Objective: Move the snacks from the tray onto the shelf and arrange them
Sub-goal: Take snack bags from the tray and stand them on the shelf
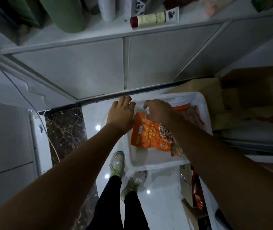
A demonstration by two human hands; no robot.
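Your right hand (159,110) arches over the top edge of the orange snack bag (146,135), fingers curled down toward it. Whether the grip has closed on the bag cannot be told. Your left hand (121,112), fingers straight and holding nothing, lies at the left rim of the white tray (157,163), probably to steady it. The bag lies flat in the tray on the floor, with red packets (199,115) just beyond your right hand. The shelf (99,33) waits above, already carrying a tube (150,19).
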